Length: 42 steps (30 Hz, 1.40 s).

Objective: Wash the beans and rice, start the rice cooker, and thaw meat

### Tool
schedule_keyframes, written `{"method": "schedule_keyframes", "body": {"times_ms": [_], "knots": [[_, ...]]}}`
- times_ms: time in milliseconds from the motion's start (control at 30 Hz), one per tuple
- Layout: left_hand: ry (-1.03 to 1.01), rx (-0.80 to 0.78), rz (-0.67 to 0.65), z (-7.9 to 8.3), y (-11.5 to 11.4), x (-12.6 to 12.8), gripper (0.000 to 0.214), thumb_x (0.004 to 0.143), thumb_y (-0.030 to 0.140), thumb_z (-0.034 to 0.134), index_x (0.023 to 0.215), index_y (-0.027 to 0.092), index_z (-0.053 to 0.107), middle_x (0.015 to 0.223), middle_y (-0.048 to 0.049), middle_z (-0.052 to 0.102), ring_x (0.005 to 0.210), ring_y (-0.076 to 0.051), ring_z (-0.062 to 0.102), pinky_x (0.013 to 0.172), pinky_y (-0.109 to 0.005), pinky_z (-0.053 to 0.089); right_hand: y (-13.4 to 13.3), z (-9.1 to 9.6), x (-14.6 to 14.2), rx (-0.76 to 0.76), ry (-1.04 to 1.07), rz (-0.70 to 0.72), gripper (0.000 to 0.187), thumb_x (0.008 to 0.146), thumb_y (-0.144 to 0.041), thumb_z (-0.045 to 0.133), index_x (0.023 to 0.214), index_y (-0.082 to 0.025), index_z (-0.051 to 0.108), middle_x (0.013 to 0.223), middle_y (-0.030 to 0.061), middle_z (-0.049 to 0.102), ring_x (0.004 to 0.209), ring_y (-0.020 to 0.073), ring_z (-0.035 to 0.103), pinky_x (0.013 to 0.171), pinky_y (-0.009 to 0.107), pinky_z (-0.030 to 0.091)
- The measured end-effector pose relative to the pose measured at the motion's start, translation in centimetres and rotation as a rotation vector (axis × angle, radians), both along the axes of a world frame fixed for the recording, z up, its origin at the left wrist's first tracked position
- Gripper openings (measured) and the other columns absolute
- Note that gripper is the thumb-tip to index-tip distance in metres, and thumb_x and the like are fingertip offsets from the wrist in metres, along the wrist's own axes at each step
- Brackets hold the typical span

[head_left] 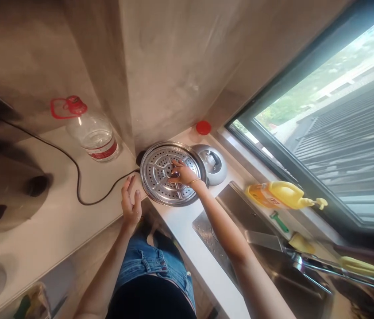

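Note:
A round metal steamer rack (160, 184) with many small holes lies in a wide metal pot (146, 194) at the counter corner. My right hand (185, 174) is over the rack's right half. Its fingers are spread around the middle of the rack, and I cannot tell how firmly they touch it. Beside the pot's left edge, my left hand (131, 206) is raised with thumb and fingers apart, holding nothing. A dark cord (79, 190) runs across the counter to the pot's left side. Behind the pot on the right lies a silvery round appliance (218, 166).
A large water bottle (97, 137) with a red handle stands on the left counter, and a red lid (203, 127) lies in the corner. To the right are a sink (229, 204), a faucet (299, 261), a yellow detergent bottle (273, 195) and a green peeler (279, 221).

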State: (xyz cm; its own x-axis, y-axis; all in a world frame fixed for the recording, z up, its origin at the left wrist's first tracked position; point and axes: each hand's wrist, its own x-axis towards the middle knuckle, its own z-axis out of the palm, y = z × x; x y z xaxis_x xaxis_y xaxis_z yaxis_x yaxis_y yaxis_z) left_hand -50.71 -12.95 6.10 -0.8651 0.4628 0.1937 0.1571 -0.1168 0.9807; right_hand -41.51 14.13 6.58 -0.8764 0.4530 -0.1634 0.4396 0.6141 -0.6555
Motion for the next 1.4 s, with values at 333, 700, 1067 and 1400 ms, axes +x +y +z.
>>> {"method": "schedule_keyframes", "body": {"times_ms": [333,700,1067,1400], "knots": [[0.086,-0.045,-0.124,0.3,1.3,-3.2,0.047,0.1,0.032,0.048,0.144,0.019,0.038,0.141,-0.0186,0.057,0.137,-0.023,0.051,0.117,-0.043,0.036,-1.6,-1.6,-0.3,0.09,-0.24,-0.047,0.028,0.057,-0.031,0.093,0.073,-0.019,0.072,0.151,0.0106,0.049,0.144,0.0454,0.032,0.116,0.068,0.021],[0.264,-0.006,-0.387,2.4,4.8,-0.8,0.046,0.094,0.022,0.058,0.137,0.019,0.043,0.111,-0.0115,0.069,0.107,-0.019,0.067,0.1,-0.042,0.051,-7.4,3.8,2.6,0.444,0.077,-0.29,0.01,0.087,-0.016,0.058,0.077,-0.019,0.061,0.086,0.0057,0.061,0.082,0.0179,0.058,0.077,0.029,0.048],[0.421,0.022,-1.039,6.8,6.2,15.1,0.051,0.092,0.023,0.058,0.14,0.021,0.04,0.118,-0.0109,0.068,0.115,-0.022,0.064,0.104,-0.044,0.048,-23.7,4.0,26.3,0.28,-0.245,-1.251,0.07,0.089,-0.047,0.06,0.152,-0.022,0.04,0.162,0.0197,0.026,0.151,0.0435,0.015,0.109,0.073,0.027],[0.415,0.107,-1.79,6.6,-9.9,38.5,0.049,0.096,0.03,0.05,0.142,0.019,0.038,0.126,-0.015,0.066,0.122,-0.024,0.062,0.105,-0.045,0.048,-49.8,2.7,40.5,0.272,-0.042,-1.67,0.046,0.094,-0.027,0.057,0.139,-0.021,0.057,0.15,0.016,0.048,0.144,0.0277,0.041,0.117,0.053,0.036]]}}
